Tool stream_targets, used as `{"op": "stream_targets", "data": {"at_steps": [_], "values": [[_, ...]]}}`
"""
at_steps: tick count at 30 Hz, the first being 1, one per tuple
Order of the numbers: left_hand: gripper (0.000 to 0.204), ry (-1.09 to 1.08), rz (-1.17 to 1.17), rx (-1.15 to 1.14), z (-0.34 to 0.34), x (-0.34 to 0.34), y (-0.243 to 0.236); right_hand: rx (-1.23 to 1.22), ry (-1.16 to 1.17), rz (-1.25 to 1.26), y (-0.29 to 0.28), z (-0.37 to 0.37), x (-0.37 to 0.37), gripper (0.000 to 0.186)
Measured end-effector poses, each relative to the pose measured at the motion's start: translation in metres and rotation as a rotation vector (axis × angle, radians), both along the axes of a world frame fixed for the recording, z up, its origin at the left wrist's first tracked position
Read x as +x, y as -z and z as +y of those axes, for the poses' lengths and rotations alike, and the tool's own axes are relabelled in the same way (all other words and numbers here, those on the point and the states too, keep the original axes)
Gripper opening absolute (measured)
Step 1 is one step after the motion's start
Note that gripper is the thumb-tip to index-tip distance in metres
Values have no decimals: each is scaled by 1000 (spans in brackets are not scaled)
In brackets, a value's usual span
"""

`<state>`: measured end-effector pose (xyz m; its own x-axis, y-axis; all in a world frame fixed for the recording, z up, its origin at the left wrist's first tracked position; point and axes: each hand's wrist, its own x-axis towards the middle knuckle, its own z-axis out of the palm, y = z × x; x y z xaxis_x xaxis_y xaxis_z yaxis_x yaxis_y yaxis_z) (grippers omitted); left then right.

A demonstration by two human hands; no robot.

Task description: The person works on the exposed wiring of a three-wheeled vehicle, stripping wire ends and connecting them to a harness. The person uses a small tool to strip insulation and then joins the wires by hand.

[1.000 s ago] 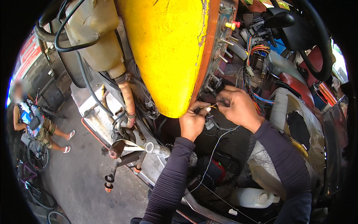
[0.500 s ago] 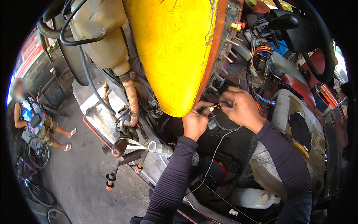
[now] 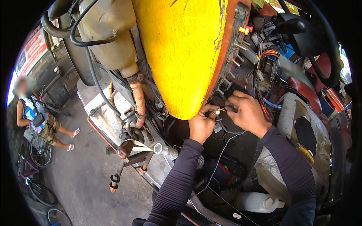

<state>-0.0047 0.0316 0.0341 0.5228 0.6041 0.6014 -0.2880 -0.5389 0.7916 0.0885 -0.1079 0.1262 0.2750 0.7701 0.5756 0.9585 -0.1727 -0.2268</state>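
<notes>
My left hand [image 3: 202, 123] is pinched beside the lower tip of a yellow panel [image 3: 181, 56]. Opposite it, my right hand [image 3: 247, 113] is also closed in a pinch. A thin yellow-orange wire [image 3: 223, 109] spans the small gap between the fingertips, held from both sides; its far ends are hidden by the fingers. Just below the fingers hangs a pale grey connector [image 3: 218, 127] on dark leads. A light wire [image 3: 220, 162] runs down from there. Right of my right hand, a bundle of coloured wires [image 3: 260, 90] comes down past a row of metal studs [image 3: 235, 63].
Left of the panel sits a dingy plastic tank [image 3: 107, 34] with hoses. A steering wheel [image 3: 333, 56] and a worn seat [image 3: 288, 113] are at right. Low down lies a white jug [image 3: 260, 202]. At far left, a person [image 3: 36, 113] stands near bicycles [image 3: 39, 150].
The whole view has shifted slightly, with the scene sitting a little further right. Both hands keep their pinch on the wire, with only small finger movement.
</notes>
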Motion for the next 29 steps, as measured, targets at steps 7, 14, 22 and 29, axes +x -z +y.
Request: {"op": "stream_targets", "data": {"at_steps": [7,14,22,29], "values": [[12,43,2,-53,0,8,2,49,-22,-27,4,-1,6,17],[9,33,-37,-65,9,-4,17,-4,-67,-74,8,13,-3,20],[25,78,-111,-78,3,22,28,124,-11,6,13,2,-5,14],[32,53,-123,-77,7,13,21,20,25,76,3,7,-9,11]]}}
